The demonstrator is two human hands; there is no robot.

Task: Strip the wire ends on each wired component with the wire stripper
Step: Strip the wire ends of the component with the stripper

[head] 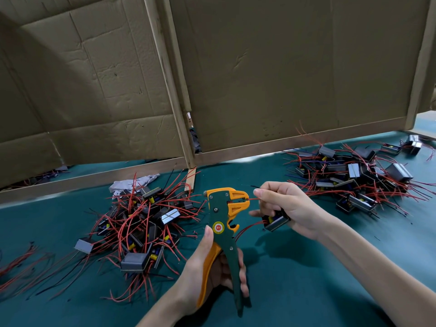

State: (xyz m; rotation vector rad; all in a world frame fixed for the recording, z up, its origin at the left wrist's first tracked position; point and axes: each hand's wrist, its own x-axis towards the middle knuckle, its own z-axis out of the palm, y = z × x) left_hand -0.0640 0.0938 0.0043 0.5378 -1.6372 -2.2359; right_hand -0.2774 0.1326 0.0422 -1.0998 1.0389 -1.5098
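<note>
From my remote seat, I saw the left hand wrapped around the handles of the green and orange wire stripper, thumb lying up along the green body, fingers curled over the far handle. The tool stood upright above the green table, its orange head pointing right.

The right hand pinched a red wire between thumb and forefinger, and the wire's end sat in the stripper's orange head. Lower in the same hand, the other fingers curled around a small black wired component, with more red leads trailing from it towards the tool.

To the left of the stripper, a heap of components lay tangled in red and black leads, with a crumpled grey cloth at its far edge. A second heap lay on the table beyond the right hand. Loose red wires lay at the far left edge. Cardboard panels on wooden frames stood along the back of the table.
</note>
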